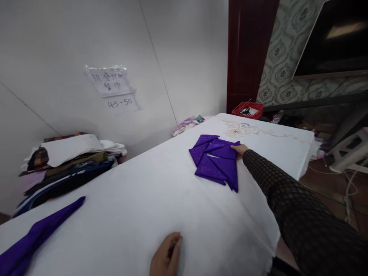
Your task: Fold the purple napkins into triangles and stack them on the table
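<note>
A pile of folded purple cloths [217,161] lies on the white-covered table [138,199], towards its far right. My right hand [239,150], arm stretched out in a dark mesh sleeve, rests at the pile's right edge with its fingers pinched on the top cloth. My left hand [166,255] rests on the tablecloth near the front edge, fingers curled in loosely, with nothing visible in it. Another purple cloth [37,234] lies long and folded at the table's near left corner.
A stack of mixed folded fabrics [66,161] sits left of the table against the white wall. A red basket [248,110] stands beyond the far end. A white plastic stool [349,151] and cables are on the floor to the right.
</note>
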The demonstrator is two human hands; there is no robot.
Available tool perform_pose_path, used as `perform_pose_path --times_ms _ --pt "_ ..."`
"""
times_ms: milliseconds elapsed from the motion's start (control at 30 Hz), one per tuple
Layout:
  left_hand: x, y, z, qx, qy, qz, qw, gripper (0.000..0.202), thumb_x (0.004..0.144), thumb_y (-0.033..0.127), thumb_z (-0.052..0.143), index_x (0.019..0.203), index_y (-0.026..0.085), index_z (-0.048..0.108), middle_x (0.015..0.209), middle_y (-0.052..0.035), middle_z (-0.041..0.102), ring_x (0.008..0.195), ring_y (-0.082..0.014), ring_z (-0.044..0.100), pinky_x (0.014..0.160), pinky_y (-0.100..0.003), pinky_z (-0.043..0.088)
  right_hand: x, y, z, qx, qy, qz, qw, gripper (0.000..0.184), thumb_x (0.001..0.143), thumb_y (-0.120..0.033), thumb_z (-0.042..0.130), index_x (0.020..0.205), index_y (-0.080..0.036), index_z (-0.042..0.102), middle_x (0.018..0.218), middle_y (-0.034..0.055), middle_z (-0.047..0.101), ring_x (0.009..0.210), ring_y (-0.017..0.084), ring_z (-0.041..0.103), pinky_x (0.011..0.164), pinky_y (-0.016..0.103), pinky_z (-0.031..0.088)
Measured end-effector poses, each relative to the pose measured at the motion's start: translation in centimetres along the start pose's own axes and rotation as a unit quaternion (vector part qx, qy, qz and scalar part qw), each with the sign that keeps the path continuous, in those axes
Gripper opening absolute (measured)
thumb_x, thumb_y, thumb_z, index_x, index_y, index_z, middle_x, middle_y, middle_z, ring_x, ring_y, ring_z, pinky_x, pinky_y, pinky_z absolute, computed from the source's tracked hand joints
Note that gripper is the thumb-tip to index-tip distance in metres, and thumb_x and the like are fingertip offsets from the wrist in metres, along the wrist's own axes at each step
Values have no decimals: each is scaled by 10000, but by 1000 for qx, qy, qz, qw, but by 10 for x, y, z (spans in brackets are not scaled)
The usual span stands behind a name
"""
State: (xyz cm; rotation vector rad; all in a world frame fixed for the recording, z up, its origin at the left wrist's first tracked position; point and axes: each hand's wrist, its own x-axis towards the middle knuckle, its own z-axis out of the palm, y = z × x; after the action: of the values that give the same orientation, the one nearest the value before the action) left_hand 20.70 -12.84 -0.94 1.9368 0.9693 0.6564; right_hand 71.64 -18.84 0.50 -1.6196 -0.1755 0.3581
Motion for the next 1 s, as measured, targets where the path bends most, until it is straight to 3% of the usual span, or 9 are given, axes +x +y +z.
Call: perform_pose_path --times_ms 100,233,367,500,767,900,1000 --pt "0 -1 0 -1 -2 2 1000 357 761 548 524 858 230 654 827 -30 702 762 -186 661 737 -246 541 -1 -8 -12 -141 28 -3 990 259 610 -236 761 783 -133 597 725 101 655 687 204 631 572 292 497" --pt "0 -2 1 -13 2 2 1000 365 757 557 529 857 229 654 829 -28 703 755 -184 660 728 -245 543 -11 -15 -22 -280 36 -82 956 206 638 -180 708 821 -151 617 951 153 651 1019 279 575 814 354 461" --pt "0 -2 2 3 6 0 1000 393 761 577 506 856 228 658 821 -32 703 758 -190 661 737 -256 545 -31 -11 -18 -359 -18 -185 915 221 696 -134 614 905 -186 667 1131 132 612 1155 272 486 977 364 345" --pt "0 -2 2 14 14 1 1000 414 757 597 492 846 229 659 821 -34 704 755 -191 662 723 -258 547 -46 -2 -11 -401 -89 -257 875 272 720 -111 549 929 -201 699 1126 80 640 1132 226 504 1013 333 319" --pt "0 4 0 -1 -4 -7 1000 388 756 570 518 861 225 662 803 -26 701 753 -187 660 736 -263 538 -77 -3 0 -410 -116 -348 835 266 809 -184 486 964 -175 702 1136 108 639 1145 241 500 1036 405 311" --pt "4 8 -9 -28 -40 -18 999 384 727 567 559 838 214 660 809 -34 705 712 -188 652 668 -269 543 -130 4 19 -310 -168 -419 837 232 803 -210 513 937 -224 702 1071 79 666 1114 234 530 1005 447 352" --pt "15 2 -33 -38 -5 -20 999 412 687 579 569 843 207 651 839 -43 706 692 -187 644 661 -280 542 -185 11 34 -222 -249 -468 818 235 818 -211 508 967 -245 686 1032 64 677 1087 223 547 962 449 394"
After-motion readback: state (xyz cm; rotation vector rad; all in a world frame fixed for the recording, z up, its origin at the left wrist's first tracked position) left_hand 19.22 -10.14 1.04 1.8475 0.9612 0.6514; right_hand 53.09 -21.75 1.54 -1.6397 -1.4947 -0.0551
